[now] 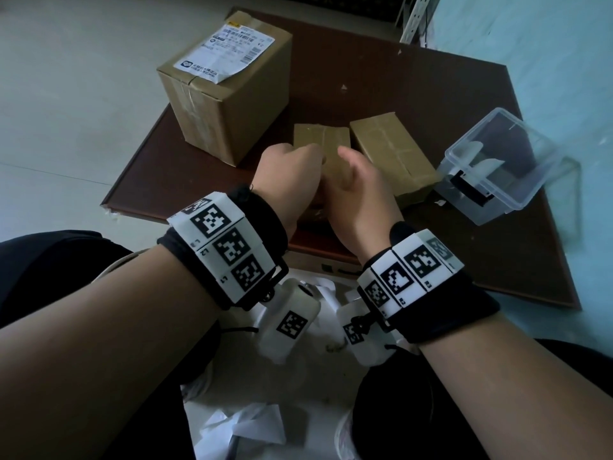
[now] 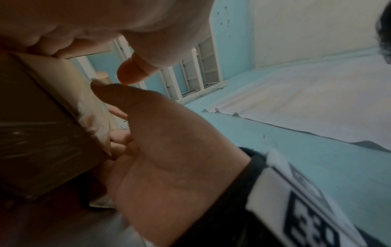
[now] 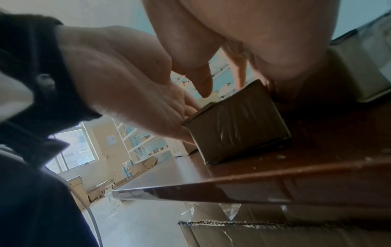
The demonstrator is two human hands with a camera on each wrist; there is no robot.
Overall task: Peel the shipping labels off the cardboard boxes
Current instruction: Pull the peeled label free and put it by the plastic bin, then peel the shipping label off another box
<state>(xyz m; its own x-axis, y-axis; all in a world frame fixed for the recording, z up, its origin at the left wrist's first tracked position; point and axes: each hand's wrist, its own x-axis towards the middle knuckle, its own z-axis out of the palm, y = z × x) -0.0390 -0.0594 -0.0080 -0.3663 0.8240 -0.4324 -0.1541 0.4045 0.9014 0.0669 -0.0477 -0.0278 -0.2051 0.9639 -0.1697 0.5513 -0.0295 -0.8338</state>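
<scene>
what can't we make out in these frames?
- Head view: both hands, left hand and right hand, cover the near end of the small box; whether it carries a label is hidden.
- Print on the shipping label atop the big box: too small to read.
- Contents of the clear plastic container: hazy through its wall.
- Left wrist view: right hand's fingertips are behind the box.

Black wristbands (image 1: 265, 224), white square-coded marker blocks (image 1: 225, 247).

Both hands (image 1: 326, 175) on small box (image 1: 323, 144) — labelled big box (image 1: 225, 94) behind, on brown board (image 1: 464, 127).
</scene>
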